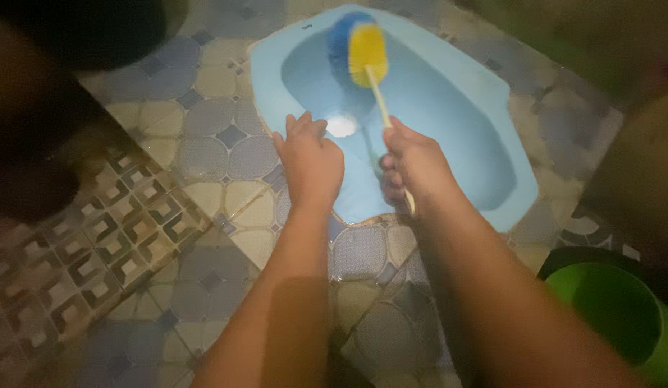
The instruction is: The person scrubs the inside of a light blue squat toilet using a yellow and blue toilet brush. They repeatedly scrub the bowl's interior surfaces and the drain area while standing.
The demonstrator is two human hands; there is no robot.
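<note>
Right hand (413, 167): closed around the pale handle of a toilet brush (363, 50), centre of the frame.
Brush: yellow and blue head is held inside the bowl, upper centre.
Left hand (310, 159): laid flat, fingers spread, on the rim of the light blue squat toilet (506, 165); nothing is gripped.
Green bucket (614, 309): seen at lower right.
Tiled floor (204, 144): patterned, around the toilet.

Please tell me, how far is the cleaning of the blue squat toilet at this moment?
It looks midway. In hand: the right hand grips the brush, whose yellow and blue head is inside the toilet bowl at its far end. The left hand rests on the near rim. Done: the bowl's walls show no clear stains, though the light is dim. Left: probably a rinse; a green bucket stands nearby.
</note>
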